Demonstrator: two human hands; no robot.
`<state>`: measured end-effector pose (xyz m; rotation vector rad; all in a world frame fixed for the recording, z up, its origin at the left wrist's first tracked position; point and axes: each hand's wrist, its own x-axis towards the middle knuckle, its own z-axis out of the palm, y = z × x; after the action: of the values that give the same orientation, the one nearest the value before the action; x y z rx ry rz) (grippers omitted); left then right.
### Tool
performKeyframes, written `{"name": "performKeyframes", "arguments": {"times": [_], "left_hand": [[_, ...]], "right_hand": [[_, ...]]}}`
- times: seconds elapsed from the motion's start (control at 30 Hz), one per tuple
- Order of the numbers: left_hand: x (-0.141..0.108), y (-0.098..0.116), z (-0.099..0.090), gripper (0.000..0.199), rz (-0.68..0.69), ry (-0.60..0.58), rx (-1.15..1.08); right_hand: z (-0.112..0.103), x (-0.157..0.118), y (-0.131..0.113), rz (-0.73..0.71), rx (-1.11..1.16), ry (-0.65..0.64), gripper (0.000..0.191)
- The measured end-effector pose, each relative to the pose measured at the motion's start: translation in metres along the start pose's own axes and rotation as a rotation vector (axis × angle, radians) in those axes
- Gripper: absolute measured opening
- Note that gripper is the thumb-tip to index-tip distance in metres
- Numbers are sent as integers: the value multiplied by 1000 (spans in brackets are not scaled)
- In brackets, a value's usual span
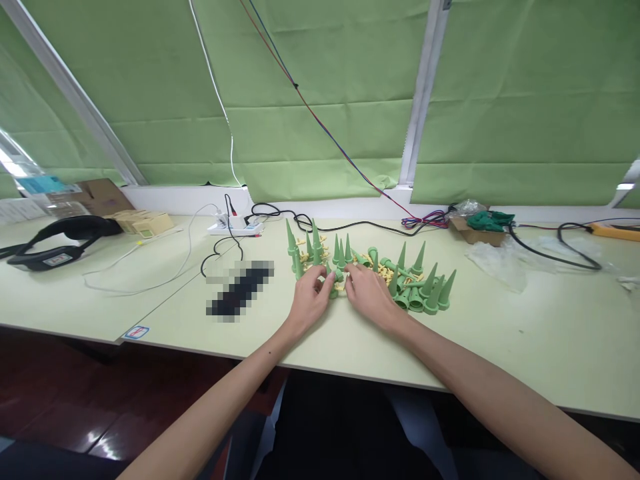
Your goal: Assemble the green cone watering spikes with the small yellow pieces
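My left hand (pixel 311 293) is closed, with thumb and index finger pinching at a small green plastic piece (pixel 333 292). My right hand (pixel 371 295) faces it from the right, fingers curled together; whatever is between its fingertips is hidden. A thin yellow peg shows in the gap between both hands. Behind my left hand stand green plastic cones (pixel 291 240) with yellow pegs among them. More green cones (pixel 433 293) stand or lie to the right of my right hand, with a heap of small yellow pegs (pixel 386 273) behind its knuckles.
A black headset (pixel 60 243) lies at far left near small yellowish boxes (pixel 150 225). A white power strip (pixel 235 229) with black cables sits at the back. A blurred dark object (pixel 240 291) lies left of my hands. Clear plastic bags (pixel 505 263) and a cardboard box (pixel 477 232) are at right.
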<state>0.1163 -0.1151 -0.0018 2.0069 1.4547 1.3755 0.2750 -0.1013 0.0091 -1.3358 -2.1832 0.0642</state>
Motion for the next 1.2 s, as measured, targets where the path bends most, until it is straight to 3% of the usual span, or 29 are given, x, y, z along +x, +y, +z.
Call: {"name": "performKeyframes", "arguments": {"times": [0.27,0.43,0.7,1.2], "left_hand": [[1,-5,2,25,51,-43,91],[1,-7,4,23,34,-23,104],[-3,6,0,26,-49,18,-20],[-4,7,-1,27,-56,0,-27]], "right_hand": [[8,0,3,41,-91,-115,47],[5,-2,-2,51,-159,-184,50],[-1,-5,-13,122,-314,-310,55],[3,-3,-12,209,-441,-237,47]]}}
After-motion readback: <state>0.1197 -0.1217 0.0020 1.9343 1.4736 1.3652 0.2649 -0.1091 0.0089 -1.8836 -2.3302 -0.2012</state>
